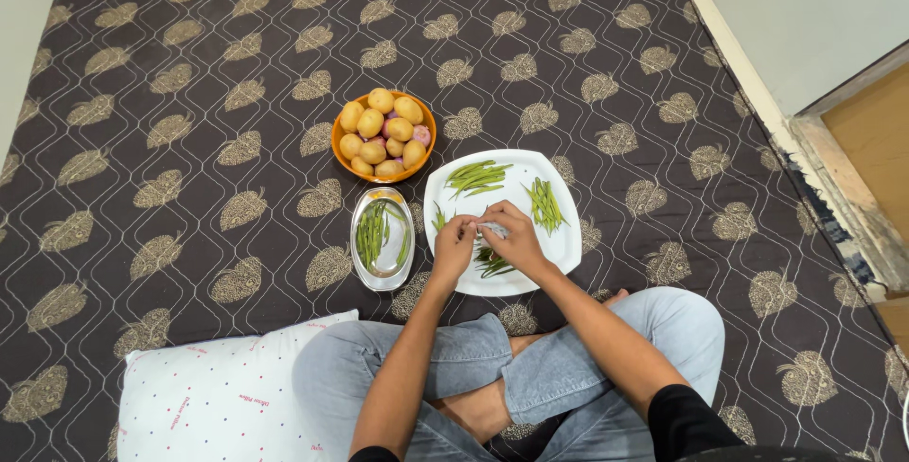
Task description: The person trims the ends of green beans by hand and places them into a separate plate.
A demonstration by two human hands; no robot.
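My left hand and my right hand meet over the white plate, fingertips together. They pinch something small and pale between them; I cannot tell exactly what it is. Green beans lie in a pile at the plate's far side, a second bunch sits to the right, and a few more show under my right hand. I sit cross-legged in grey jeans just behind the plate.
An orange bowl of potatoes stands beyond the plate to the left. A small steel tray with green beans lies left of the plate. A white dotted pillow rests by my left knee. Dark patterned bedding covers the floor; a wall runs along the right.
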